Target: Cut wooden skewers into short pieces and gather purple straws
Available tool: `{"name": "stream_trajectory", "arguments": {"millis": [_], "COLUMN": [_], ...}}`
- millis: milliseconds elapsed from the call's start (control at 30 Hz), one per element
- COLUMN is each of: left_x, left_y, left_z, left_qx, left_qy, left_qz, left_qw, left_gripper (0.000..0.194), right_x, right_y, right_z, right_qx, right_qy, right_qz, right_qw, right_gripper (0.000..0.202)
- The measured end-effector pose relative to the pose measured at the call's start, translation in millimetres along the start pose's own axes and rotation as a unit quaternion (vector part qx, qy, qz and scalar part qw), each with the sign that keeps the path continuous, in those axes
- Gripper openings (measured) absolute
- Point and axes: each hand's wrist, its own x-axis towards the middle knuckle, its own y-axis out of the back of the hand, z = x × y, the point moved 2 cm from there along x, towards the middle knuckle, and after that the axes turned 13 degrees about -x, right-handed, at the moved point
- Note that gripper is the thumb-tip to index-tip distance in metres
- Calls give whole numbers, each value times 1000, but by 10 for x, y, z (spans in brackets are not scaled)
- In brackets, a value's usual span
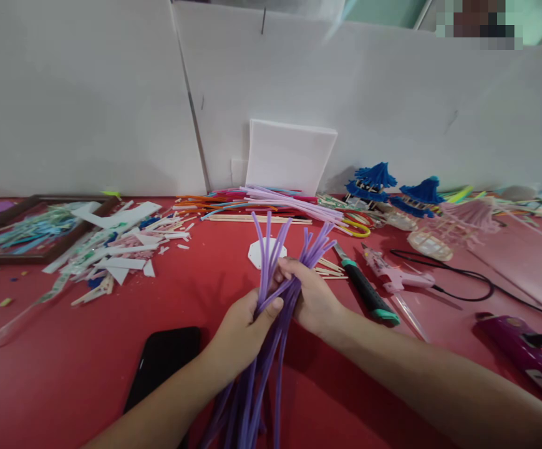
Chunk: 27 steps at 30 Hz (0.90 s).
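Observation:
A bundle of long purple pipe cleaners point(275, 349) is held upright at the centre, its lower ends running down past the front of the view. My left hand point(242, 327) is closed round part of the bundle, thumb across the stems. Close beside it, my right hand point(312, 296) grips the other part, fingers pinched on the stems. Above the hands the tops fan out in two groups. Behind them a white octagonal piece point(254, 252) lies on the red table point(172, 296), partly covered by the stems.
A black phone point(165, 358) lies front left. To the right are a green-black cutter point(368, 293), a pink glue gun point(396, 274) and a purple power strip point(526, 349). Scraps point(121, 249) and a brown frame point(18, 257) sit left; blue-roofed models point(373, 181) stand back right.

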Motion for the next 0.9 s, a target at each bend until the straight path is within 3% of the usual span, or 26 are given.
{"name": "stream_trajectory", "arguments": {"millis": [167,367,667,900], "left_x": [1,-8,4,1], "left_y": [8,7,2,1], "left_z": [-7,-25,-30,-28], "left_qx": [45,31,34,38], "left_qy": [-8,1,1,11], "left_qz": [-16,-8,-30,-27], "left_qw": [999,999,999,999], "left_gripper": [37,36,40,38], "right_x": [-21,-13,3,8], "right_y": [-11,-5,-4,-2], "right_z": [-13,-17,-9,-21], "right_qx": [-30,-7,-39,46], "right_qy": [14,-11,4,-33], "right_qz": [29,12,21,3], "right_qw": [999,1000,999,998], "right_gripper": [28,18,24,12]}}
